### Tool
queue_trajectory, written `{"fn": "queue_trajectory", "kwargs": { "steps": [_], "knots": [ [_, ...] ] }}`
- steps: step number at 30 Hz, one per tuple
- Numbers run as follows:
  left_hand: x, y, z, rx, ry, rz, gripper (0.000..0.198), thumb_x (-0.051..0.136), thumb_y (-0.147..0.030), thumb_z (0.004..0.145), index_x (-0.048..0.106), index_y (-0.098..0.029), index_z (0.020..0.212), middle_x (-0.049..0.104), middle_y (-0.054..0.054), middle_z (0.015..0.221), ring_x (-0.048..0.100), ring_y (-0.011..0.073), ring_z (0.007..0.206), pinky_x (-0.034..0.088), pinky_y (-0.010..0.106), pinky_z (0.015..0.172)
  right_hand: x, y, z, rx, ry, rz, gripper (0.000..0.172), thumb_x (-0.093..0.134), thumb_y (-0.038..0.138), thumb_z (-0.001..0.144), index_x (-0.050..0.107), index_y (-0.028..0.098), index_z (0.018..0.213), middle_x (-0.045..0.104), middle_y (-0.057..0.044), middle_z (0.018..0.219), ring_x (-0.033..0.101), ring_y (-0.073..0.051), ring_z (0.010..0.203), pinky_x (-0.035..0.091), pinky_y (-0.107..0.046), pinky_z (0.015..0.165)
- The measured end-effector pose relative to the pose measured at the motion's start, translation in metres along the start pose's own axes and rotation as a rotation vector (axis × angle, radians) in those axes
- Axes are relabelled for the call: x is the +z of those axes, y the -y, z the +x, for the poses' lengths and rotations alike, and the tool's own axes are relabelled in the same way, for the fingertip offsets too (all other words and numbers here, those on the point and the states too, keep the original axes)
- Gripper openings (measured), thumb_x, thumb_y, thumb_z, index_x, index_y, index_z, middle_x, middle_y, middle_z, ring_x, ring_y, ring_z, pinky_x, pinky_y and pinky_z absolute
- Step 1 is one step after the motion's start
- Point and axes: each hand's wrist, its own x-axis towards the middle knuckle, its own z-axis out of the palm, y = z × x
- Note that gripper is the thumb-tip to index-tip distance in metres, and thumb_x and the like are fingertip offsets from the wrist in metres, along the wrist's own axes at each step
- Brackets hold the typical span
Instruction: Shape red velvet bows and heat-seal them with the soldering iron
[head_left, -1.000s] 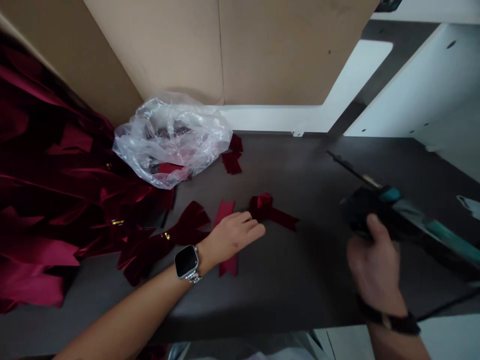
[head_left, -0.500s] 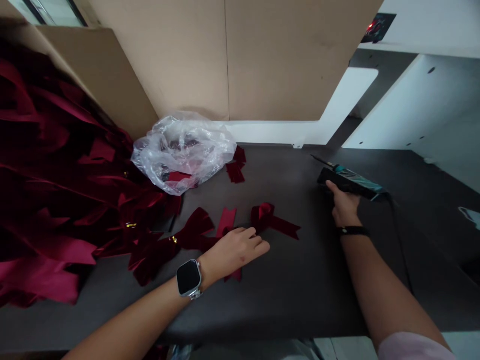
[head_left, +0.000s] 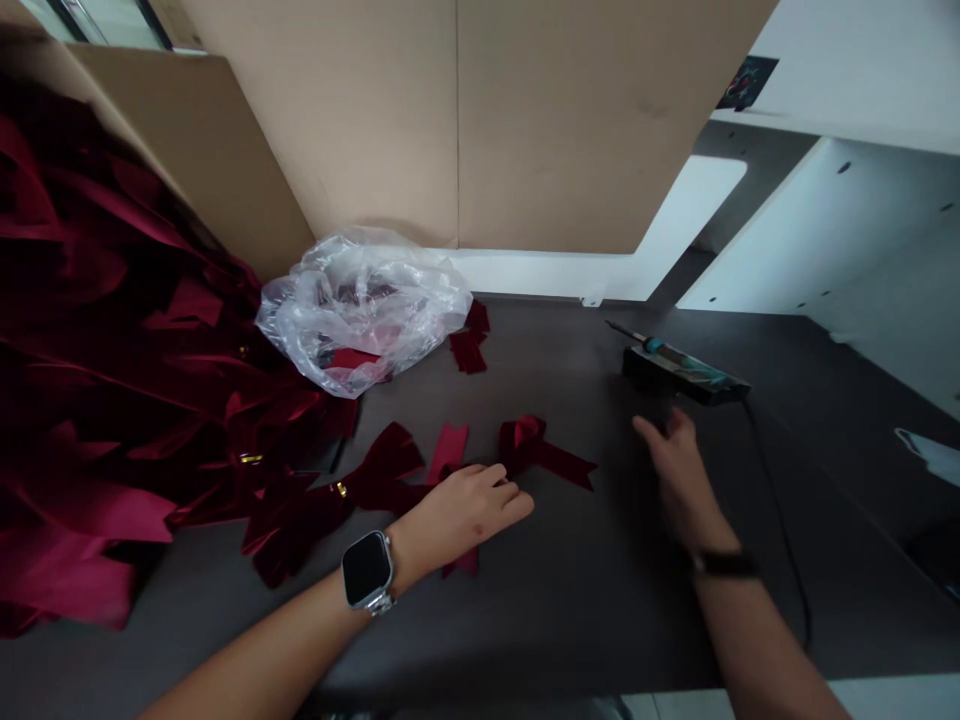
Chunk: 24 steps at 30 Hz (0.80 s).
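Resting over a dark red velvet bow with forked tails [head_left: 525, 440] on a dark grey tabletop [head_left: 570, 620], a person's left hand [head_left: 465, 510] bends its fingers down, probably to steady the fabric; the fingertips are hidden, so whether they pinch or merely press cannot be told. A brighter red, notched ribbon strip [head_left: 450, 445] passes beneath that hand. The right hand [head_left: 679, 465], blurred, is empty, thumb and fingers apart, just short of a slim, teal-collared, soldering-iron-like tool [head_left: 679, 360]. The tool lies along a black block-shaped holder [head_left: 645, 375], tip jutting past its end, apparently to keep the point off the surface. To the left, a wide wine-red velvet bow with a gold-coloured clasp [head_left: 375, 475] lies beside a heap of dark red velvet bows [head_left: 90, 330], seemingly within easy reach. No brand or writing can be read: the silver-cased smartwatch [head_left: 367, 570] shows a dark screen, and the small dark card [head_left: 748, 82] on the white panel is illegible.
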Motion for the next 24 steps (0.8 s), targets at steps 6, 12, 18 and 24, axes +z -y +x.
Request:
{"fn": "queue_trajectory", "kwargs": {
  "steps": [6,12,18,24],
  "knots": [
    [-0.002,-0.001,0.000,0.006,0.046,0.010,0.012,0.056,-0.009,0.087,0.051,-0.017,0.095,0.063,0.001,0.084,0.052,0.0205,0.084,0.044,0.033,0.068,0.018,0.077,-0.079,-0.741,0.870,-0.080,0.016,0.055,0.017,0.090,0.067,0.020,0.101,0.062,-0.007,0.097,0.058,-0.019,0.094,0.046,-0.033,0.085],
    [-0.003,0.002,-0.006,-0.001,0.069,-0.035,0.011,0.052,-0.009,0.088,0.052,-0.017,0.095,0.063,0.002,0.091,0.052,0.0195,0.085,0.046,0.033,0.072,0.064,0.108,-0.046,-0.647,1.345,-0.352,0.016,0.073,0.005,0.074,0.068,0.013,0.086,0.059,-0.001,0.076,0.055,-0.012,0.066,0.043,-0.023,0.062],
    [0.000,0.015,-0.010,-0.048,0.090,-0.209,0.014,0.047,-0.008,0.088,0.054,-0.018,0.094,0.061,0.004,0.093,0.055,0.0168,0.087,0.048,0.027,0.075,0.068,0.101,-0.050,-0.502,1.386,-0.390,0.019,0.071,0.001,0.068,0.059,0.014,0.072,0.053,0.006,0.059,0.047,-0.008,0.052,0.032,-0.021,0.051],
    [0.008,0.025,-0.014,-0.093,-0.068,-0.459,0.017,0.046,-0.005,0.084,0.056,-0.017,0.091,0.061,0.006,0.092,0.058,0.0158,0.091,0.048,0.025,0.079,0.061,0.082,-0.050,-0.422,1.336,-0.181,0.015,0.074,0.009,0.073,0.060,0.015,0.076,0.055,0.004,0.066,0.050,-0.009,0.059,0.037,-0.020,0.055]
  ]
}}
